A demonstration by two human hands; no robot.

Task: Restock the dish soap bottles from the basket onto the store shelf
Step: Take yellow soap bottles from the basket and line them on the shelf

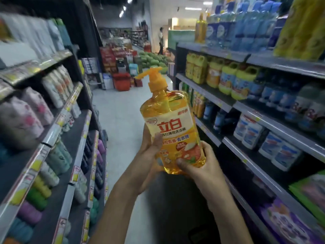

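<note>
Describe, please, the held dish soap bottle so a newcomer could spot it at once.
Look down the aisle floor between the shelf racks. There, left hand and right hand hold the dish soap bottle: clear amber, orange pump, red characters, the only one off the shelves.

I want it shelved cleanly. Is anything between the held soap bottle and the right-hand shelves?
Nothing visible. The left hand and right hand grip the dish soap bottle in the open aisle; stocked bottles line the right shelf.
</note>
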